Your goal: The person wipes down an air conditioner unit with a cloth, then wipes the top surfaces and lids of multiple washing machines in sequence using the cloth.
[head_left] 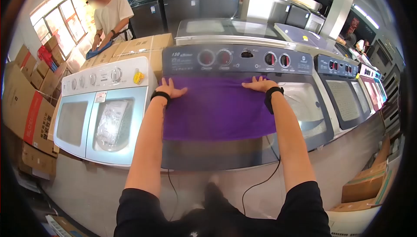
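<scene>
A purple cloth lies spread over the lid of a dark grey washing machine, just below its control panel. My left hand rests on the cloth's upper left corner, fingers apart. On the upper right part of the cloth lies my right hand, its fingers also spread. Both wrists wear black bands. To the right of the cloth, part of the machine's clear lid shows.
A white and light-blue washer stands at the left, more washers at the right. Cardboard boxes line the far left. Across the row, another person leans over a box with a blue cloth. Black cables hang in front.
</scene>
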The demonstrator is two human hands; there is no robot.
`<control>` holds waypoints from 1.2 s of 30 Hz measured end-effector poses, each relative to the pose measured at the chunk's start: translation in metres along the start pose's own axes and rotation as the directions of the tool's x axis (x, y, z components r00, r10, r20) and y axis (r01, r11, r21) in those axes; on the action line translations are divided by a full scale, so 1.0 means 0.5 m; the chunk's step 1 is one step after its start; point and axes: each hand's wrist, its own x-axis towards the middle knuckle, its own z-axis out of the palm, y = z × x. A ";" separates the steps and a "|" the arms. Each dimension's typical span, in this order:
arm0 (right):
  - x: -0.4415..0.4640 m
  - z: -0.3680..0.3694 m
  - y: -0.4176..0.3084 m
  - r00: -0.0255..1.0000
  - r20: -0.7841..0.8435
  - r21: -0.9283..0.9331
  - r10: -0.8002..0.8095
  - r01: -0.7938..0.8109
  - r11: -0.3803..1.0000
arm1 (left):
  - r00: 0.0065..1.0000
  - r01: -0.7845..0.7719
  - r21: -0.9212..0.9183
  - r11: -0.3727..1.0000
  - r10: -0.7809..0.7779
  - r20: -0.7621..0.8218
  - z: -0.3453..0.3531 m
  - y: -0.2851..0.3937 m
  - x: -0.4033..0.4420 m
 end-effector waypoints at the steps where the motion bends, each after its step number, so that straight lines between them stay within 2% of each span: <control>1: -0.020 -0.012 0.011 0.996 0.070 0.311 0.058 -0.077 0.947 | 1.000 -0.005 0.018 1.000 0.004 0.029 -0.001 -0.002 -0.029; 2: -0.040 -0.022 0.025 0.983 0.159 0.583 0.091 -0.168 0.795 | 0.999 -0.009 0.016 1.000 0.008 0.048 0.006 -0.009 -0.042; 3: -0.059 -0.030 0.040 0.962 0.257 0.786 0.091 -0.263 0.560 | 0.998 -0.010 0.014 1.000 0.009 0.066 0.012 -0.016 -0.057; 7: -0.107 -0.061 0.109 0.938 0.326 0.804 0.116 -0.339 0.488 | 0.988 -0.021 0.063 0.998 0.011 0.157 0.028 -0.040 -0.146; 8: -0.106 -0.068 0.127 0.931 0.346 0.805 0.119 -0.360 0.471 | 0.991 -0.021 0.068 0.997 0.011 0.136 0.036 -0.044 -0.174; 10: -0.090 -0.077 0.170 0.949 0.301 0.460 0.096 -0.233 0.857 | 0.996 -0.028 0.071 0.997 0.021 0.092 0.057 -0.046 -0.218; 11: -0.081 -0.082 0.192 0.957 0.279 0.236 0.085 -0.154 0.959 | 0.997 -0.025 0.046 0.999 0.021 0.080 0.070 -0.051 -0.230; 12: -0.132 -0.067 0.212 0.980 0.183 -0.582 -0.077 0.171 0.795 | 0.997 -0.025 0.021 0.999 0.023 0.071 0.085 -0.055 -0.237; 13: -0.180 -0.052 0.225 0.938 0.244 -0.968 -0.248 0.249 -0.010 | 0.998 -0.027 -0.005 1.000 0.027 0.058 0.096 -0.056 -0.242; 14: -0.214 -0.041 0.236 0.946 0.219 -0.969 -0.241 0.240 0.062 | 0.998 -0.048 -0.022 0.999 0.049 0.028 0.106 -0.058 -0.248; 17: -0.224 -0.029 0.259 0.949 0.163 -0.968 -0.271 0.207 0.143 | 0.995 -0.101 -0.050 0.994 0.099 -0.033 0.135 -0.070 -0.260; 22: -0.206 -0.017 0.264 0.947 0.115 -0.975 -0.301 0.166 0.148 | 0.991 -0.123 -0.057 0.991 0.119 -0.066 0.138 -0.074 -0.241; 26: -0.180 0.008 0.244 0.954 0.028 -0.974 -0.299 0.094 0.208 | 0.994 -0.100 -0.104 0.990 0.094 -0.054 0.132 -0.068 -0.219; 30: -0.173 0.030 0.202 0.955 -0.015 -0.976 -0.295 0.051 0.213 | 0.997 -0.065 -0.115 0.991 0.060 -0.052 0.118 -0.055 -0.181; 36: -0.112 0.022 0.142 0.962 0.056 -0.983 -0.267 0.100 0.153 | 0.999 -0.041 -0.140 0.989 0.037 -0.026 0.073 -0.040 -0.107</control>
